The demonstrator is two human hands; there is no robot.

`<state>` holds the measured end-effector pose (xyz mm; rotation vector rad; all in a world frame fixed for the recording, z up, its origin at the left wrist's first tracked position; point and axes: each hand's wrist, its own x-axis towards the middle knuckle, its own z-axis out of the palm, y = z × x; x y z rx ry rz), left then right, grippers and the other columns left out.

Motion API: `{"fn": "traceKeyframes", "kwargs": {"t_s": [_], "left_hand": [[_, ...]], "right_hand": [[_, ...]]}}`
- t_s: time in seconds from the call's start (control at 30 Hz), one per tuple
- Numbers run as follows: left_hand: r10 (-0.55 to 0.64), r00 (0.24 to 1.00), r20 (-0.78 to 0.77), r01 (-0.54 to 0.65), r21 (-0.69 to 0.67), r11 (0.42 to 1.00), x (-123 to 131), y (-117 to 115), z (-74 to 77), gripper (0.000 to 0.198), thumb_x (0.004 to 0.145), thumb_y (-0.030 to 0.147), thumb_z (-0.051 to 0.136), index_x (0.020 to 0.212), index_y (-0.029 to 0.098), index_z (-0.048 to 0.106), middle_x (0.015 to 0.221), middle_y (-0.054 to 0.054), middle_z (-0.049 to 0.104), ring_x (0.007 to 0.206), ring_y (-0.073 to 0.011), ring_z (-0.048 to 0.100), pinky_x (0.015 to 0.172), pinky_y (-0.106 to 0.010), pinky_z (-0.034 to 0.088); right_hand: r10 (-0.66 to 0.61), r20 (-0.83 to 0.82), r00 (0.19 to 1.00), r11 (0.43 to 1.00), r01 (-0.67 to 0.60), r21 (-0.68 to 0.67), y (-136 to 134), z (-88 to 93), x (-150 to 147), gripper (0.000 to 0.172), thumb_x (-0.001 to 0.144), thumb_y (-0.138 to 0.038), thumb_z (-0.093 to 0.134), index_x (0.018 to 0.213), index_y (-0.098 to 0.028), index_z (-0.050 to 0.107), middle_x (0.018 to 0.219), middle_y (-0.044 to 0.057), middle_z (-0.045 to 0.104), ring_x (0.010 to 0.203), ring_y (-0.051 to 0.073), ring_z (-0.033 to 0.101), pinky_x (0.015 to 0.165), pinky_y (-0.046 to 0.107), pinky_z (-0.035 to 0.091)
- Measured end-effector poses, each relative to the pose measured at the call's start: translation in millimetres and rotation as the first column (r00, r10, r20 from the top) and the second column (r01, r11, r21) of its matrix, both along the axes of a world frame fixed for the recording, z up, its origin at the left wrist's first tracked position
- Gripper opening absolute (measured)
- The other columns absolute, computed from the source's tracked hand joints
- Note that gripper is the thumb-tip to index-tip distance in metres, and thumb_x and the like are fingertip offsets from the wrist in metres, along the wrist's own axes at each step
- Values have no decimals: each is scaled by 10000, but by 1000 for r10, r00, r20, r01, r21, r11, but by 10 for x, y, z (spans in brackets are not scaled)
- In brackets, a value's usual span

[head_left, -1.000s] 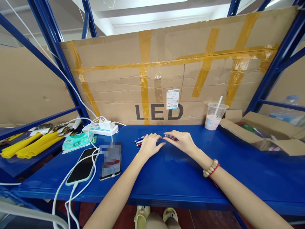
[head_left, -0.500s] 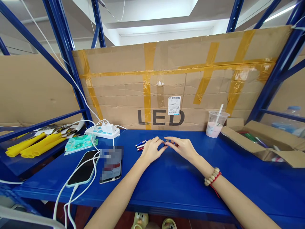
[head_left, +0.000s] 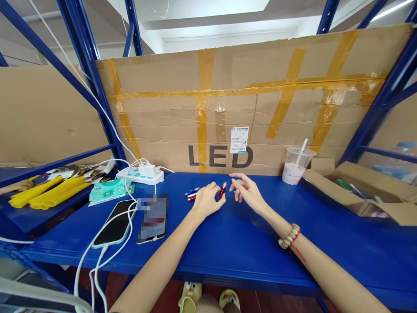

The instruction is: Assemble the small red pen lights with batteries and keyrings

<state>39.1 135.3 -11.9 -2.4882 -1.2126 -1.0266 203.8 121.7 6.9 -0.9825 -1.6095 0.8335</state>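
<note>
My left hand (head_left: 206,201) is closed, pinching a short red metal tube (head_left: 223,190) with a silver end between thumb and fingers. The tube stands tilted just above the blue shelf top (head_left: 228,243). Beside the back of that hand lie a blue tube (head_left: 192,191) and a red and silver tube (head_left: 191,197), partly covered by the fingers. My right hand (head_left: 246,191) is open to the right of the held tube, apart from it, its fingers loosely bent and spread. A small dark bit shows by its fingertips, too small to name.
Two phones (head_left: 114,224) with white cables lie at left, before a power strip (head_left: 140,174). A drink cup (head_left: 295,167) with a straw and an open cardboard box (head_left: 355,187) stand at right. Another person's hand (head_left: 16,187) is by yellow tubes (head_left: 61,193) at far left.
My right hand has come away from the left and opened. The red tube is now upright and plainly visible in my left hand. Another person's hand has appeared at far left.
</note>
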Motion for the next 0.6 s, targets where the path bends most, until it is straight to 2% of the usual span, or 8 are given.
{"fn": "traceKeyframes", "kwargs": {"t_s": [0.1,0.2,0.3,0.43,0.53,0.6], "left_hand": [[-37,999,-26,37,-10,999,-4,-8,4,202,790,301,451,675,153,528,748,-6,531,626,-94,515,570,-214,400],[-86,995,-46,85,-14,996,-6,-6,0,198,817,297,427,728,156,534,781,-11,533,650,-94,524,587,-210,410],[-127,990,-64,125,-30,992,-5,-3,-5,203,846,298,402,808,161,547,815,-18,540,702,-101,539,634,-211,425],[-131,988,-87,126,-55,990,-8,-20,17,220,848,335,413,848,166,553,824,-23,546,743,-123,538,665,-233,432],[-105,994,-13,104,-17,994,-30,-55,72,225,815,351,458,941,182,539,885,-33,549,804,-146,528,723,-267,432],[-113,987,112,110,36,993,-48,-87,128,253,805,335,467,1010,192,509,948,-41,540,846,-148,517,760,-275,425]], "right_hand": [[-26,42,999,1000,25,13,21,-25,7,430,777,-515,468,1029,-171,516,712,13,548,404,72,467,364,202,360],[-113,228,967,986,81,145,29,-65,25,359,772,-480,496,983,-195,555,770,14,561,443,60,469,434,206,397],[-161,390,907,965,62,255,36,-95,32,326,781,-453,495,992,-215,568,837,15,580,514,65,496,533,215,432],[-127,449,885,976,31,215,44,-88,42,327,816,-474,430,957,-207,555,799,2,589,493,69,505,515,213,419],[-194,481,855,966,80,246,39,-51,78,304,827,-473,418,910,-212,550,813,-7,600,501,70,516,527,214,411],[-267,529,805,942,104,319,36,-24,119,280,837,-452,414,903,-219,555,829,-7,610,545,80,530,555,219,407]]}}
